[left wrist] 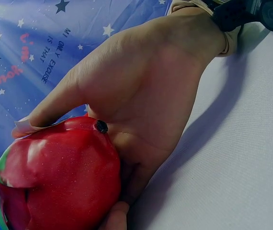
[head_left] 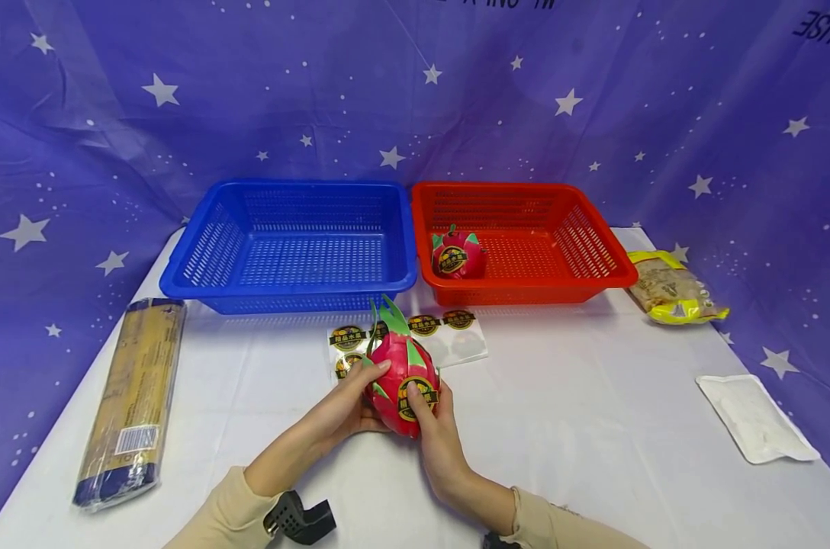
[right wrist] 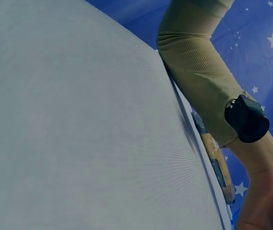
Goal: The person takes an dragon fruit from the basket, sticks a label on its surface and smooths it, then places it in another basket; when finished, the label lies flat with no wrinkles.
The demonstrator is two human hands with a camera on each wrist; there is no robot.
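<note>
Both hands hold a red dragon fruit [head_left: 394, 377] with green leaf tips, low over the front middle of the table. My left hand [head_left: 346, 412] grips its left side, thumb on top and fingers underneath. On the right side, my right hand [head_left: 439, 442] holds it with the thumb pressed on a round black-and-gold sticker [head_left: 408, 410]. The left wrist view shows the fruit's smooth base and dark stem end close to my left palm [left wrist: 141, 91]. Behind the fruit lies a sheet of similar stickers [head_left: 449, 349], partly hidden.
A blue basket [head_left: 287, 297] and a red basket [head_left: 525, 293] stand side by side at the back. Another stickered dragon fruit [head_left: 471, 264] lies in the red one. A long noodle-like packet [head_left: 132, 396] is left; a yellow bag [head_left: 672, 288] and a white packet [head_left: 757, 419] are right.
</note>
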